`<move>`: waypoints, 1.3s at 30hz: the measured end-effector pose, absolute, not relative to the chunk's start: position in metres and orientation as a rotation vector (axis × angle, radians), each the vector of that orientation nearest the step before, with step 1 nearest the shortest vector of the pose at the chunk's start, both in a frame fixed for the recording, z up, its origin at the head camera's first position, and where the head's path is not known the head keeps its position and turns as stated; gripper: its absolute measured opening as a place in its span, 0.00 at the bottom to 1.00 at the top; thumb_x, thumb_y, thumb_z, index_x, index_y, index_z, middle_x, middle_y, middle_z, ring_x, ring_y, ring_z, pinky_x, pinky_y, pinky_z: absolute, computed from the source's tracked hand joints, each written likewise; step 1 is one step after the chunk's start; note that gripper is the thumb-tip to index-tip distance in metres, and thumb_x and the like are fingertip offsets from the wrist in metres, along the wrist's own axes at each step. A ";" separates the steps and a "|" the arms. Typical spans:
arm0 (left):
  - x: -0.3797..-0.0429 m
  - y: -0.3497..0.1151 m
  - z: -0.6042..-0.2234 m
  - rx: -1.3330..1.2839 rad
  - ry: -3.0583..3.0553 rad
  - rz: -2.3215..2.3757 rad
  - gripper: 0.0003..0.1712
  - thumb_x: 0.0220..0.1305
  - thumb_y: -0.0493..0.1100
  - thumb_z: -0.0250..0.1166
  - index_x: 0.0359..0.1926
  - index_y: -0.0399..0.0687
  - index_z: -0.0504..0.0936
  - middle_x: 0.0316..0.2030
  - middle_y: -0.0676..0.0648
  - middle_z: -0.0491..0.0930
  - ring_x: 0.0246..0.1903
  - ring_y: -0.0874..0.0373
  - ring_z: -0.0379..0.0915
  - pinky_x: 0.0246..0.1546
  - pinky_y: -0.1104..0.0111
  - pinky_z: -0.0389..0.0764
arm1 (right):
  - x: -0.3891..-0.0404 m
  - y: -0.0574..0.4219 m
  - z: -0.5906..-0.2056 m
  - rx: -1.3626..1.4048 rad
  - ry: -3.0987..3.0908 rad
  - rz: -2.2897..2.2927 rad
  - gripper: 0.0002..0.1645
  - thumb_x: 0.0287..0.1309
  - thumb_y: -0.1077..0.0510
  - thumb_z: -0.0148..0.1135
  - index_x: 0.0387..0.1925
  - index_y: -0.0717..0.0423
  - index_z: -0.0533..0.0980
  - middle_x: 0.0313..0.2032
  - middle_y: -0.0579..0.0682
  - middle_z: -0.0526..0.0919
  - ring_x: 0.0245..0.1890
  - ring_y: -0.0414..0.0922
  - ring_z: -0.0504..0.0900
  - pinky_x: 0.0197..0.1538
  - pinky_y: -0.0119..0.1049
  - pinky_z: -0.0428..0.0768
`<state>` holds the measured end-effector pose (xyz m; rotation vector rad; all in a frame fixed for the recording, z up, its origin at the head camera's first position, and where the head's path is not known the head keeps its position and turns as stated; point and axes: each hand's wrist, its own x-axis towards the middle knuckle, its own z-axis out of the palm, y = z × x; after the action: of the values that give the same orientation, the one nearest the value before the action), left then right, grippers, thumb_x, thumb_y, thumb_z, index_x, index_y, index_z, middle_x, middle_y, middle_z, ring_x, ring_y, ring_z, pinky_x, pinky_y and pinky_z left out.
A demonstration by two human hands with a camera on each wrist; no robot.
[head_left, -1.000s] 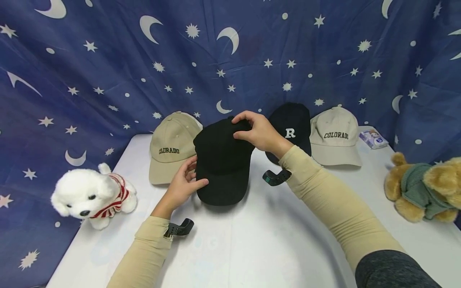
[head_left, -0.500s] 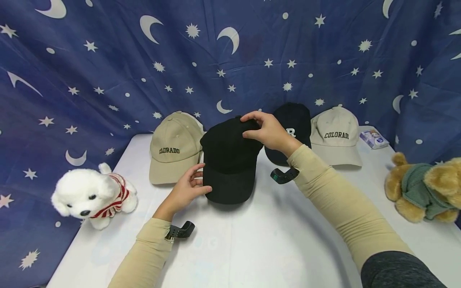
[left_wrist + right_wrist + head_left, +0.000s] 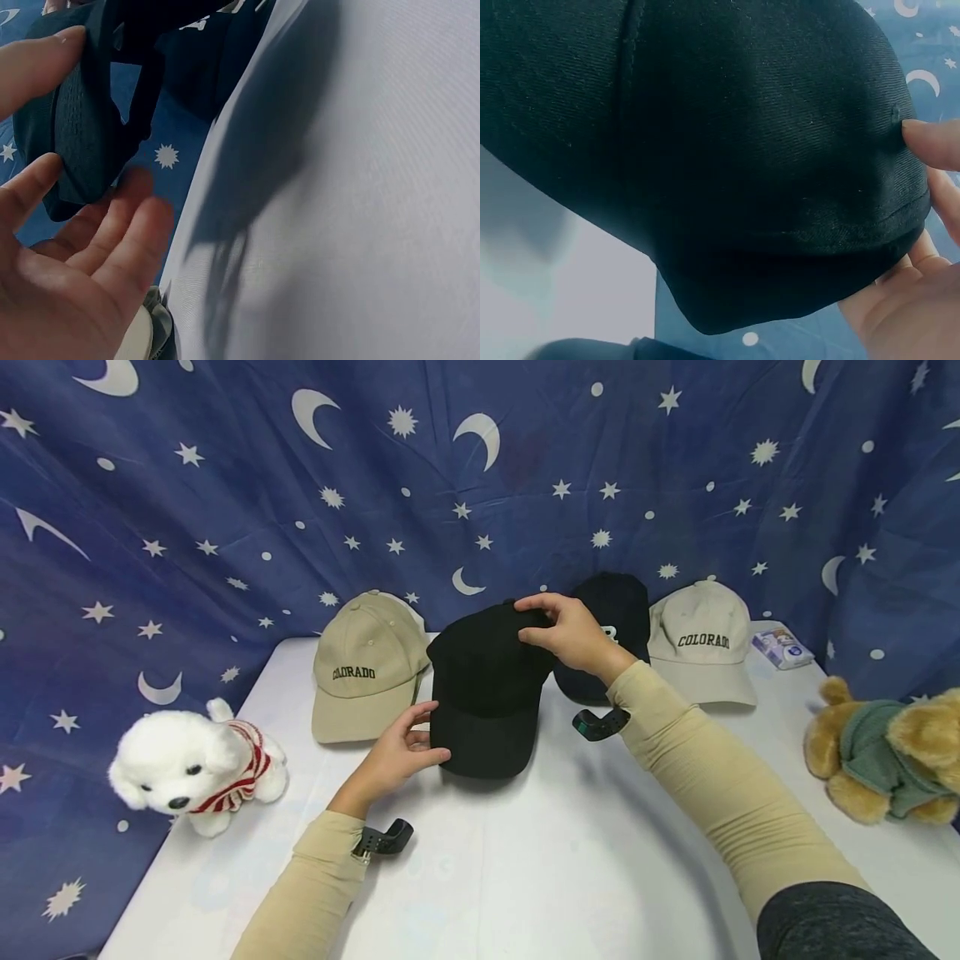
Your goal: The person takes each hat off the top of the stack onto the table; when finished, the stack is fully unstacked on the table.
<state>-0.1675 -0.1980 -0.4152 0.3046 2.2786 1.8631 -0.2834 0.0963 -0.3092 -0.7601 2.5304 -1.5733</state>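
Note:
A plain black baseball cap (image 3: 487, 685) faces forward between both hands, brim down, its shadow falling on the white table. My right hand (image 3: 573, 631) pinches the top right of the crown, thumb in front and the other fingers behind. At the brim's left side, my left hand (image 3: 393, 760) holds the edge between thumb and fingers. In the left wrist view the cap (image 3: 75, 142) is edge-on, with an opening at its back strap. The crown of the cap (image 3: 757, 135) fills much of the right wrist view.
A tan COLORADO cap (image 3: 363, 672) stands left of the black one. To the right are a dark cap with a letter (image 3: 600, 602), partly hidden, a cream COLORADO cap (image 3: 701, 643) and a small purple box (image 3: 782, 648). A white plush dog (image 3: 172, 760) and brown plush (image 3: 862, 752) flank the table (image 3: 525, 868).
Both hands have moved to the right with the black cap. The gap to the tan cap has widened, and more of the dark lettered cap is covered.

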 end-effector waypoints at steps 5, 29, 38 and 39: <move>-0.168 -0.197 -0.415 0.276 2.241 1.868 0.45 0.59 0.28 0.69 0.74 0.39 0.59 0.69 0.34 0.60 0.48 0.50 0.79 0.41 0.71 0.79 | -0.286 0.097 -0.313 -0.742 2.539 -1.567 0.27 0.63 0.61 0.66 0.63 0.60 0.75 0.56 0.57 0.77 0.40 0.50 0.72 0.42 0.39 0.73; -0.184 -0.185 -0.431 0.133 2.250 1.835 0.46 0.60 0.30 0.70 0.76 0.40 0.58 0.70 0.37 0.61 0.61 0.43 0.72 0.51 0.66 0.79 | -0.304 0.089 -0.331 -0.676 2.619 -1.484 0.27 0.65 0.62 0.64 0.64 0.60 0.73 0.67 0.59 0.67 0.59 0.55 0.71 0.60 0.52 0.72; -0.192 -0.183 -0.430 0.111 2.304 1.777 0.46 0.59 0.32 0.71 0.76 0.44 0.60 0.70 0.39 0.62 0.62 0.45 0.70 0.55 0.62 0.77 | -0.310 0.086 -0.330 -0.659 2.630 -1.468 0.26 0.65 0.62 0.63 0.64 0.59 0.74 0.68 0.58 0.66 0.62 0.54 0.68 0.65 0.52 0.68; -0.193 -0.183 -0.430 0.113 2.310 1.772 0.46 0.59 0.33 0.71 0.76 0.44 0.60 0.70 0.39 0.62 0.62 0.45 0.70 0.56 0.61 0.77 | -0.310 0.086 -0.330 -0.663 2.629 -1.468 0.26 0.64 0.62 0.63 0.64 0.59 0.73 0.68 0.58 0.66 0.63 0.54 0.67 0.66 0.52 0.67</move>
<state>-0.1930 -0.1829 -0.4304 0.1127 2.3100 1.7722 -0.3104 0.0859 -0.3299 -0.6628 2.6289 -1.4681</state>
